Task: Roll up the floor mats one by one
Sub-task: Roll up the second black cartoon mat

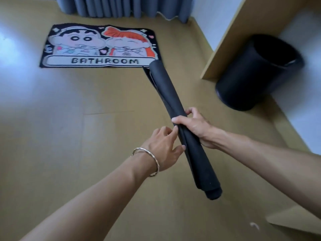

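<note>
black mat [166, 87]: rolled into a long tube, held up off the floor [52, 119], running diagonally from near the person out toward the cartoon mat's corner
roll quality: far end looks loose, an outer layer edge stands off the tube there; probably needs tightening
right grip [194, 127]: clenched round the middle of the black mat, fingers wrapped over the top, thumb on the far side
left grip [163, 148]: released, fingers fairly straight, index tip and thumb touching the side of the roll just below the right grip; holds nothing
cartoon mat [97, 47]: lies flat and unrolled on the floor near the curtain [121, 7]
done: one mat rolled, judging by the tube in hand
left: set the black roll down, then roll the cartoon mat; no other mats in view
progress: roughly halfway, if these two are all
readable text: "BATHROOM" in black capitals on a white banner along the cartoon mat's near edge
other marks: none legible on the black mat or the black bin [257, 73]
bin position: on the floor by a wooden panel [225, 32], to the right of the roll and apart from it
wrist: metal bangle [149, 160] on the left arm
</note>
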The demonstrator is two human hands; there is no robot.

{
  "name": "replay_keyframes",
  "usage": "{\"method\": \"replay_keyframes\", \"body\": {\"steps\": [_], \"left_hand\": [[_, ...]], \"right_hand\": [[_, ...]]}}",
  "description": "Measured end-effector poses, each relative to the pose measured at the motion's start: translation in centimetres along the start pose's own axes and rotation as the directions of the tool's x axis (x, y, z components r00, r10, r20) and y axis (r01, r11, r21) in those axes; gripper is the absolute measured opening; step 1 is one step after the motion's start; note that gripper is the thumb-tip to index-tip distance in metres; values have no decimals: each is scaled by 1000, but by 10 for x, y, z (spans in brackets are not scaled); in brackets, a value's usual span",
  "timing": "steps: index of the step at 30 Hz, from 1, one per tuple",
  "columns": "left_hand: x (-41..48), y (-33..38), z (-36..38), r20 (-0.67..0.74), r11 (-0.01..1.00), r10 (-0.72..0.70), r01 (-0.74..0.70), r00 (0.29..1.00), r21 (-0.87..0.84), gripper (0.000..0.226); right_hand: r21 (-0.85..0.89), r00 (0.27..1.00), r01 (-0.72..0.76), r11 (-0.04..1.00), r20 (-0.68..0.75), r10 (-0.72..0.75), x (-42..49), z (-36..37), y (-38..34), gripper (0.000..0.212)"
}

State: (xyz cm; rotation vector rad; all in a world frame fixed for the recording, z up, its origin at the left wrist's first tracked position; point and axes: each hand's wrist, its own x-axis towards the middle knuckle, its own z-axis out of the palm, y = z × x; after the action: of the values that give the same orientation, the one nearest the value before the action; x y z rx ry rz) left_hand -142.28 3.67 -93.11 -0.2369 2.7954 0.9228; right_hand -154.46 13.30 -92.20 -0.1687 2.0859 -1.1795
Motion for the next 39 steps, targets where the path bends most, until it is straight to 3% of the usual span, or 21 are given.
{"method": "replay_keyframes", "body": {"steps": [8, 12, 16, 18, 25, 34, 39], "left_hand": [[75, 64, 53, 344, 989, 31, -79, 939, 125, 67], [102, 95, 73, 379, 987, 68, -117, 923, 108, 67], [127, 137, 84, 389, 974, 179, -218, 904, 59, 66], [138, 153, 90, 395, 961, 235, -273, 888, 44, 66], [154, 160, 102, 465, 969, 199, -245, 863, 41, 69], [169, 176, 123, 509, 958, 207, -278, 835, 66, 68], [173, 171, 122, 528, 959, 154, -255, 835, 123, 69]], "right_hand": [[-128, 930, -167, 978, -349, 114, 15, -92, 98, 45], [-252, 853, -251, 935, -514, 90, 27, -145, 132, 38], [-392, 800, -312, 865, -599, 17, 33, -194, 173, 39], [-408, 760, -403, 819, -647, 51, 29, -215, 195, 39], [-471, 705, -500, 727, -709, 25, 40, -269, 225, 37], [-460, 662, -536, 708, -750, 14, 62, -315, 239, 38], [-380, 631, -609, 696, -763, 136, 73, -306, 249, 42]]}}
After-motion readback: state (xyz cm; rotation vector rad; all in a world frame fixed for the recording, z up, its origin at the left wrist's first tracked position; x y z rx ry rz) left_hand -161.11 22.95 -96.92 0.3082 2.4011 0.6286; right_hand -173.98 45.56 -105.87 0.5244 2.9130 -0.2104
